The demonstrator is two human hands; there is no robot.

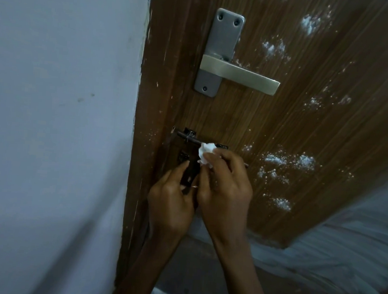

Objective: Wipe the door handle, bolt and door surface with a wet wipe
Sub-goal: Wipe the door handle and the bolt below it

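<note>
Against the brown wood-grain door [282, 111], seen from the head camera, both hands are raised to the dark metal bolt [189, 137] fixed near the door's left edge. A crumpled white wet wipe [205, 152] is pinched between the thumb and fingertips of the right hand [226, 185], whose fingers are curled closed around it, and the wipe is pressed against the bolt's rod just right of its small knob. The left hand [171, 200] is held just beside the right one, touching it near the thumb; its fingers are partly curled and its thumb and forefinger are closed on the dark lower plate of the bolt, though how firmly it is gripped cannot be told. A thin ring is seen between the two hands, on which finger is unclear.

Higher on the door, well apart from the hands, a silver door handle [239, 75] is mounted on a grey backplate [220, 50], its lever pointing to the right. White powdery specks and smears [288, 161] are scattered over the door surface to the right of the handle and bolt. A pale bluish wall [57, 114] is seen to the left of the door edge, and a grey floor [341, 260] is visible below the door's bottom edge at the right.
</note>
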